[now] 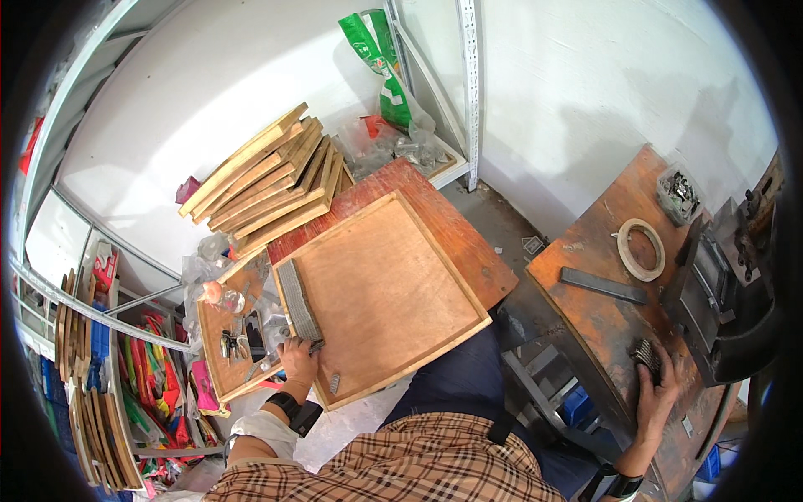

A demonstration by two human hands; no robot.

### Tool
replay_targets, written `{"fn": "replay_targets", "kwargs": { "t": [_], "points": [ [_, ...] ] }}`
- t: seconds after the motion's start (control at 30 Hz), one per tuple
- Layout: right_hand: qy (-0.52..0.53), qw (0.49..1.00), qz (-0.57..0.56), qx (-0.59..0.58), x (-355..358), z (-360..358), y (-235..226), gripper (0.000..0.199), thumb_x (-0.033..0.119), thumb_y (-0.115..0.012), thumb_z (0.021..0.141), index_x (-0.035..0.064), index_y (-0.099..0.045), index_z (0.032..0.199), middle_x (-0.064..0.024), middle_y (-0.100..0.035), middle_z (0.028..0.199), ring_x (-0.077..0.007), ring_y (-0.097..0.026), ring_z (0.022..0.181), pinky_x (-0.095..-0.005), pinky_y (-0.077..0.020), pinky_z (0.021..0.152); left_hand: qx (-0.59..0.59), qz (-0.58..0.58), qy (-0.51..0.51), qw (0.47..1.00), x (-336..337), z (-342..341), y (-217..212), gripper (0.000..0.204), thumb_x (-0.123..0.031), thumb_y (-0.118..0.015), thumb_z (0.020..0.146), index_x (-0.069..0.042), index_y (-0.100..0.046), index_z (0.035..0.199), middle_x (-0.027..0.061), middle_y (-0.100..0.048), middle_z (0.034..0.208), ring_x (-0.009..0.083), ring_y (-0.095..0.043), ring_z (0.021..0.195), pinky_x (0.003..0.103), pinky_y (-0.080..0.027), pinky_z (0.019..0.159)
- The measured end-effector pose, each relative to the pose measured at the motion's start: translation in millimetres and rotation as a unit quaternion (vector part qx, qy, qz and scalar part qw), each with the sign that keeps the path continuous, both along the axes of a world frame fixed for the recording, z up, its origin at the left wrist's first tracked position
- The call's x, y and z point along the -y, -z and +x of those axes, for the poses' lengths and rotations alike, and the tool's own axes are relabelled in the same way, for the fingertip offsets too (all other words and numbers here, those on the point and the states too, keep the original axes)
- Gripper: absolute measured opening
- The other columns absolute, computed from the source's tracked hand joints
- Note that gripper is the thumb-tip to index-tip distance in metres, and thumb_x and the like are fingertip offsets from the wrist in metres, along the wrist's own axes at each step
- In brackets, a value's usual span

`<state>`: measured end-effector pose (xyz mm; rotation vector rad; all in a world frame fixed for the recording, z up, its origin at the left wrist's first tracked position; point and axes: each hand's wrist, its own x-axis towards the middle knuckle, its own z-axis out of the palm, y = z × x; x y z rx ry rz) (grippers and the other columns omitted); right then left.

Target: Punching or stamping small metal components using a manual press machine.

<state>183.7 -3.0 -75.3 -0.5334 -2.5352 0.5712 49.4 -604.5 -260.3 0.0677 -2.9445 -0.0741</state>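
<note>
A shallow wooden tray (393,293) with a raised rim lies in front of me, tilted in view. Along its left side runs a long row of thin grey pieces (297,299) packed side by side. My left hand (299,365) reaches over the tray's left rim to the near end of that row, fingers closed round something small and dark that I cannot make out. Just below lies a short separate grey stack (335,383). On the right-hand table, my right hand (658,391) grips a dark block of small ridged metal pieces (645,355).
The right table (598,259) bears a tape roll (641,249), a flat dark metal bar (602,284), a clear tub of metal parts (678,194) and a black machine (728,293). Stacked wooden trays (268,171) stand behind a red board (452,238). Left, a smaller tray holds tools (238,341).
</note>
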Motion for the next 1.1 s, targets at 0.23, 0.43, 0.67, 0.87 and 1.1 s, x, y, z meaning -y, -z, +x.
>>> {"fn": "replay_targets", "kwargs": {
  "t": [0.23, 0.43, 0.67, 0.87, 1.1],
  "points": [
    [0.029, 0.997, -0.076, 0.000, -5, 7, 6, 0.041, 0.006, -0.074, 0.074, 0.0034, -0.064, 0.113, -0.0190, -0.061, 0.114, -0.0365, -0.056, 0.110, -0.0414, -0.0435, 0.094, -0.006, -0.076, 0.049, 0.996, 6, -6, 20, 0.021, -0.024, -0.071, 0.070, -0.008, -0.068, 0.083, 0.0152, -0.060, 0.096, 0.0328, -0.053, 0.099, 0.052, -0.037, 0.087],
    [-0.036, 0.999, 0.007, -0.041, 5, -10, -7, 0.040, 0.010, -0.077, 0.071, 0.0084, -0.067, 0.109, -0.0154, -0.060, 0.102, -0.0361, -0.055, 0.098, -0.0435, -0.0459, 0.086, -0.091, 0.153, 0.195, 0.965, -58, -37, -69, 0.015, -0.007, -0.070, 0.071, -0.002, -0.063, 0.084, 0.0171, -0.055, 0.086, 0.0355, -0.056, 0.082, 0.045, -0.045, 0.073],
    [-0.051, 0.998, 0.002, -0.034, 2, 18, -14, 0.039, 0.008, -0.078, 0.067, 0.0074, -0.067, 0.104, -0.0121, -0.062, 0.101, -0.0342, -0.056, 0.094, -0.0412, -0.0477, 0.083, 0.074, 0.296, 0.566, 0.766, -370, -53, -224, 0.021, -0.019, -0.068, 0.082, -0.004, -0.067, 0.095, 0.0139, -0.060, 0.094, 0.0314, -0.060, 0.086, 0.040, -0.050, 0.074],
    [-0.033, 0.994, -0.094, -0.051, 9, 23, -17, 0.056, 0.007, -0.082, 0.062, 0.0059, -0.058, 0.113, -0.0120, -0.063, 0.103, -0.0357, -0.057, 0.097, -0.0423, -0.0487, 0.083, 0.108, 0.180, 0.702, 0.680, -506, -10, -207, 0.020, -0.020, -0.067, 0.080, -0.002, -0.064, 0.090, 0.0175, -0.060, 0.093, 0.0370, -0.060, 0.083, 0.046, -0.049, 0.073],
    [-0.030, 0.997, -0.030, -0.067, -2, 20, -15, 0.069, 0.008, -0.083, 0.059, 0.0060, -0.054, 0.122, -0.0177, -0.058, 0.111, -0.0386, -0.055, 0.108, -0.0444, -0.0480, 0.088, 0.175, 0.210, 0.735, 0.620, -496, -14, -212, 0.043, -0.035, -0.072, 0.076, -0.001, -0.065, 0.103, 0.0169, -0.062, 0.102, 0.0349, -0.056, 0.095, 0.043, -0.047, 0.084]
  ]
}}
